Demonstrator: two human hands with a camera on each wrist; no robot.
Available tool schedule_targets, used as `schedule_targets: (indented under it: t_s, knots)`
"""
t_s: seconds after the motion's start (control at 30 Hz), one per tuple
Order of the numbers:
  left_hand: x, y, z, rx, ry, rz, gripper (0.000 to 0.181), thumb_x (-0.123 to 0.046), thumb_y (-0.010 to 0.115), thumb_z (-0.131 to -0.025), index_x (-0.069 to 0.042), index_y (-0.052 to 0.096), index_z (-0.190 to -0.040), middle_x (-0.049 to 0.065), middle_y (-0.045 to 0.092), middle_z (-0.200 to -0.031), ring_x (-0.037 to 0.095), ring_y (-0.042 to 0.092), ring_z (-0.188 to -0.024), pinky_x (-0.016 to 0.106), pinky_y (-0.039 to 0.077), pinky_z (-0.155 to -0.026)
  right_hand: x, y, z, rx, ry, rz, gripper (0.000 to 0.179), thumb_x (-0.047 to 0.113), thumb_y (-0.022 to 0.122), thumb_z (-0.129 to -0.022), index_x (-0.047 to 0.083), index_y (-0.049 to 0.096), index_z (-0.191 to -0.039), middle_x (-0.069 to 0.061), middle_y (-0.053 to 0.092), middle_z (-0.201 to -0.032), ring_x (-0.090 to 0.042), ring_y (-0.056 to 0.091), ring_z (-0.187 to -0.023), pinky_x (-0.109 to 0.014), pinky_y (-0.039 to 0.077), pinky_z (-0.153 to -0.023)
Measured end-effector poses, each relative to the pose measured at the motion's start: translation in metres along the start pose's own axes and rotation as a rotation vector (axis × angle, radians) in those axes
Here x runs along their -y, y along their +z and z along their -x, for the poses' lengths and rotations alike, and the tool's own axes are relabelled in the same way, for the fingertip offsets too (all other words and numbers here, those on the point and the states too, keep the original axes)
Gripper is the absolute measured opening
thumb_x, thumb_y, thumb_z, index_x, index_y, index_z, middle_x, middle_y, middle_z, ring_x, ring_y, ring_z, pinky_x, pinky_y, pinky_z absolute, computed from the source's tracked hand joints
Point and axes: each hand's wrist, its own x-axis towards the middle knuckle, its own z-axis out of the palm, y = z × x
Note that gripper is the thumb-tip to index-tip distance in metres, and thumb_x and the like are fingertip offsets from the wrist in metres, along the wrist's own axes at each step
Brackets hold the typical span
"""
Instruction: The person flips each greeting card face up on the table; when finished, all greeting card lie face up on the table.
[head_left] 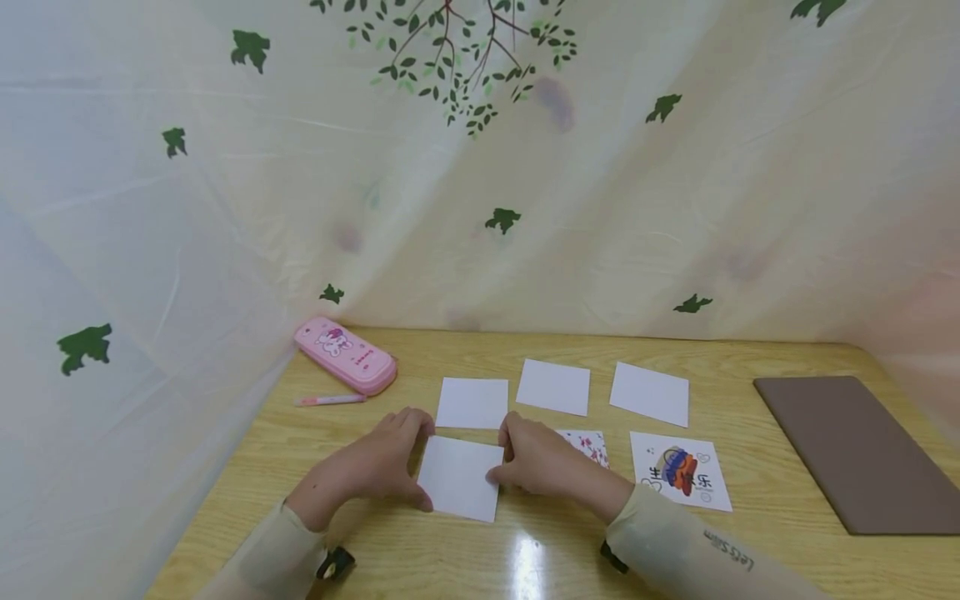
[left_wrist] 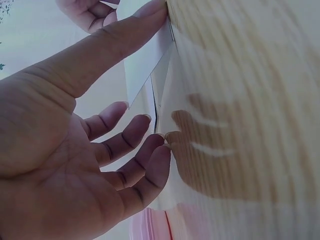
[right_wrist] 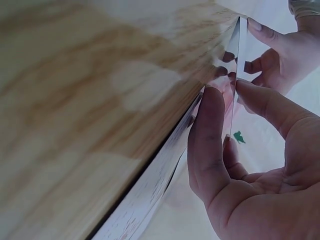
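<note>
A white square card (head_left: 459,479) lies between my two hands near the front of the table. In the left wrist view this card (left_wrist: 142,55) slants up from the wood. My left hand (head_left: 386,462) spans its left side, thumb at the near corner and fingertips by the far corner, the fingers loosely bent. My right hand (head_left: 536,458) pinches its right side between thumb and fingers; the right wrist view shows the card's thin edge (right_wrist: 241,50) there. Just beyond lies another white card (head_left: 472,403). A floral card (head_left: 588,445) is partly hidden under my right hand.
Two more white cards (head_left: 553,387) (head_left: 651,393) lie farther back. A card with a colourful drawing (head_left: 680,471) is right of my right forearm. A pink pencil case (head_left: 347,356) and a pen (head_left: 331,400) sit at the back left, a brown board (head_left: 862,454) at the right.
</note>
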Motion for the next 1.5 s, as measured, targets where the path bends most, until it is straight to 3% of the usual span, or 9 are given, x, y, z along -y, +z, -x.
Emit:
schedule_targets:
  t_s: [0.23, 0.37, 0.53, 0.7, 0.9, 1.17, 1.33, 1.5]
  knots:
    - [0.002, 0.001, 0.001, -0.021, -0.009, 0.032, 0.089, -0.037, 0.102, -0.069, -0.009, 0.050, -0.135, 0.006, 0.055, -0.124, 0.021, 0.051, -0.114, 0.050, 0.052, -0.111, -0.002, 0.001, 0.000, 0.011, -0.017, -0.006, 0.038, 0.019, 0.087, -0.090, 0.008, 0.053, -0.103, -0.005, 0.063, -0.083, -0.015, 0.057, -0.064, -0.026, 0.046, -0.055]
    - [0.005, 0.001, 0.001, -0.026, 0.004, 0.068, 0.080, -0.035, 0.100, -0.075, -0.010, 0.049, -0.132, 0.006, 0.054, -0.117, 0.019, 0.054, -0.104, 0.040, 0.055, -0.096, -0.003, 0.001, 0.001, 0.030, -0.017, -0.057, 0.037, 0.018, 0.086, -0.092, 0.008, 0.052, -0.104, -0.005, 0.064, -0.082, -0.016, 0.061, -0.062, -0.027, 0.049, -0.055]
    - [0.008, 0.001, 0.002, -0.015, 0.008, 0.154, 0.070, -0.028, 0.096, -0.080, -0.011, 0.045, -0.125, 0.006, 0.056, -0.103, 0.017, 0.056, -0.090, 0.027, 0.049, -0.075, -0.004, 0.002, 0.000, 0.046, -0.010, -0.134, 0.034, 0.018, 0.082, -0.094, 0.007, 0.052, -0.106, -0.007, 0.064, -0.084, -0.018, 0.065, -0.062, -0.029, 0.055, -0.057]
    - [0.008, 0.000, 0.002, -0.001, -0.032, 0.230, 0.064, -0.026, 0.094, -0.083, -0.013, 0.044, -0.122, 0.006, 0.057, -0.099, 0.017, 0.059, -0.083, 0.026, 0.049, -0.067, -0.003, 0.001, 0.001, 0.050, -0.007, -0.211, 0.031, 0.014, 0.080, -0.096, 0.005, 0.052, -0.107, -0.009, 0.062, -0.089, -0.019, 0.067, -0.067, -0.032, 0.059, -0.060]
    - [0.008, 0.002, 0.001, -0.020, -0.051, 0.270, 0.062, -0.024, 0.093, -0.085, -0.012, 0.044, -0.123, 0.006, 0.055, -0.103, 0.015, 0.060, -0.080, 0.024, 0.049, -0.063, -0.003, 0.003, 0.000, 0.057, 0.015, -0.321, 0.031, 0.010, 0.078, -0.097, 0.002, 0.052, -0.110, -0.012, 0.060, -0.097, -0.021, 0.071, -0.073, -0.034, 0.064, -0.064]
    - [0.002, 0.001, 0.001, -0.128, -0.092, 0.293, 0.073, -0.022, 0.093, -0.084, -0.007, 0.044, -0.135, 0.007, 0.057, -0.107, 0.014, 0.062, -0.082, 0.024, 0.053, -0.065, -0.003, 0.001, 0.000, 0.015, 0.009, -0.398, 0.027, 0.010, 0.074, -0.099, 0.001, 0.051, -0.111, -0.013, 0.059, -0.101, -0.022, 0.072, -0.075, -0.036, 0.067, -0.073]
    - [-0.007, -0.004, 0.001, -0.185, -0.130, 0.317, 0.066, -0.023, 0.093, -0.084, -0.009, 0.048, -0.131, 0.004, 0.059, -0.104, 0.014, 0.062, -0.081, 0.024, 0.052, -0.065, 0.000, -0.008, 0.005, -0.013, -0.018, -0.412, 0.027, 0.013, 0.072, -0.102, 0.001, 0.051, -0.112, -0.012, 0.060, -0.100, -0.024, 0.074, -0.077, -0.039, 0.067, -0.078]
    - [-0.014, -0.009, 0.004, -0.218, -0.126, 0.368, 0.059, -0.021, 0.091, -0.086, -0.011, 0.049, -0.126, 0.004, 0.061, -0.103, 0.015, 0.063, -0.084, 0.024, 0.052, -0.064, 0.001, -0.018, 0.011, -0.014, -0.052, -0.424, 0.027, 0.014, 0.069, -0.104, 0.000, 0.049, -0.115, -0.013, 0.061, -0.103, -0.024, 0.074, -0.081, -0.043, 0.067, -0.083]
